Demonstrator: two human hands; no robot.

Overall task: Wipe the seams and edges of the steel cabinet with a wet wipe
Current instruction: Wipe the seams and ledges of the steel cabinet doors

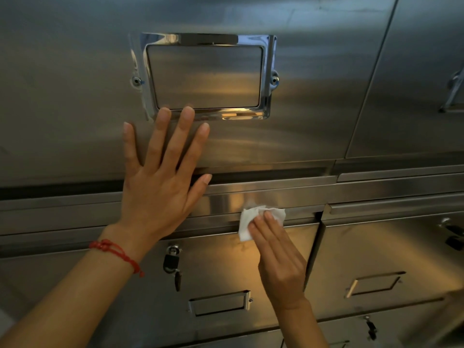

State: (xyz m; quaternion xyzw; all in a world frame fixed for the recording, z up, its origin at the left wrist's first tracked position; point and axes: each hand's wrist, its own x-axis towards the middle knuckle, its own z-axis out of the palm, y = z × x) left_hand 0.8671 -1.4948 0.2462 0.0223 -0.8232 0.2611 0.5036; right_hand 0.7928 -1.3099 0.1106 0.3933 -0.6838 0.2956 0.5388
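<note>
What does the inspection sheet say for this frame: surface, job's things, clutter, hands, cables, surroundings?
Surface: steel cabinet, brushed fronts, polished label frame on the upper door.
Job's things: white wet wipe pressed on the ledge above the lower doors.
Clutter: nothing seen.
Hands: left hand flat and open on the door, red bracelet at the wrist; right hand presses the wipe with its fingers.
Cables: nothing seen.
Surroundings: padlock with a key on a lower door.

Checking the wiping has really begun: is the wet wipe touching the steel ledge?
Touching. The head view shows the wet wipe pressed flat onto the ledge under the right hand's fingertips, no gap visible.
</note>
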